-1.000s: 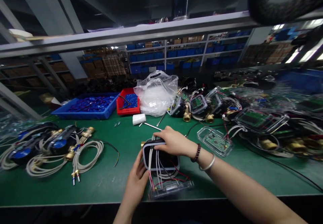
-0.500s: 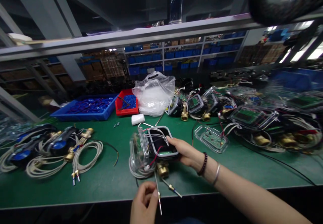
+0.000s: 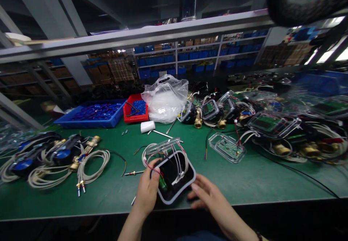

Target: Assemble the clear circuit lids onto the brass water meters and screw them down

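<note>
A black meter housing (image 3: 174, 177) with a light grey rim sits near the front edge of the green bench, its open side up. White and red wires run from it to a clear plastic cover (image 3: 164, 147) lying just behind it. My left hand (image 3: 146, 192) grips the housing's left side, thumb over the rim by the red wires. My right hand (image 3: 209, 197) is at the housing's right lower corner, fingers spread and touching its rim, holding nothing. A thin metal probe (image 3: 133, 173) on a wire lies left of the housing.
Left lie several meters with coiled white cables (image 3: 89, 165). Behind stand a blue tray (image 3: 94, 113), a red tray (image 3: 136, 108) and a clear plastic bag (image 3: 165, 98). A clear cover with a green board (image 3: 227, 147) and a pile of wired meters (image 3: 285, 128) fill the right.
The housing came toward the bench's front edge and now faces open side up. My left hand left the probe wire and gripped the housing. My right hand slid down to its right corner.
</note>
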A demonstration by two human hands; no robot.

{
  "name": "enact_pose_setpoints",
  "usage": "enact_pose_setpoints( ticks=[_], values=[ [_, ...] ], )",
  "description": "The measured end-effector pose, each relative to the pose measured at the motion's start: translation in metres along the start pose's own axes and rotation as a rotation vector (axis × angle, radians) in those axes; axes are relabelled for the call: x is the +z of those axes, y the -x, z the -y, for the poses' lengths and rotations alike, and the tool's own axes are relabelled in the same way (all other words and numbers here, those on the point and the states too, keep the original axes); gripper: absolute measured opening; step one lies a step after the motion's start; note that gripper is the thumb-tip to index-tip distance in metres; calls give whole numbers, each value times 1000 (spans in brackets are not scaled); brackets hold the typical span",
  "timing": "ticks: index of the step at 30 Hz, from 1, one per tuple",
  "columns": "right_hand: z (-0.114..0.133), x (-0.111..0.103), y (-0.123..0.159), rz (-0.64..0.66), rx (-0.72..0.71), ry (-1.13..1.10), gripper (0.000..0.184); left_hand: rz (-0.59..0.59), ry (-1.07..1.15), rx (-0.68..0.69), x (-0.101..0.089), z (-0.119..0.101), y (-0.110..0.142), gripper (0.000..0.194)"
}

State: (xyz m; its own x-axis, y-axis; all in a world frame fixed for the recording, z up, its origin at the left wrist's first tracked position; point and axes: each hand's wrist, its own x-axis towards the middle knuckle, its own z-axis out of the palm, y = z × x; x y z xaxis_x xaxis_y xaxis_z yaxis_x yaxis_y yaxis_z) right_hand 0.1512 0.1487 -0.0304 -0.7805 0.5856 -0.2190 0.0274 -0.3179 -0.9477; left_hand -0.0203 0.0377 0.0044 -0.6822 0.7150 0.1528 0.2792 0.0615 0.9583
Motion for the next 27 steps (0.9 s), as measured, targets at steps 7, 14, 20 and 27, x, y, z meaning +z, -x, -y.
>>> enact_pose_setpoints(
  ticks=[7, 14, 20, 27],
  values=[
    [25, -16, -34, 16, -395, 345, 61, 132, -2, 53, -4, -3, -15, 55],
    [28, -22, -24, 138, -267, 207, 58, -306, -42, -3, 21, 2, 20, 48],
    [26, -22, -28, 27, -381, 285, 44, -358, -51, 10, 33, 1, 28, 47],
    [15, -26, -32, 94, -328, 137, 52, -352, -82, 22, 31, 0, 26, 48]
  ],
)
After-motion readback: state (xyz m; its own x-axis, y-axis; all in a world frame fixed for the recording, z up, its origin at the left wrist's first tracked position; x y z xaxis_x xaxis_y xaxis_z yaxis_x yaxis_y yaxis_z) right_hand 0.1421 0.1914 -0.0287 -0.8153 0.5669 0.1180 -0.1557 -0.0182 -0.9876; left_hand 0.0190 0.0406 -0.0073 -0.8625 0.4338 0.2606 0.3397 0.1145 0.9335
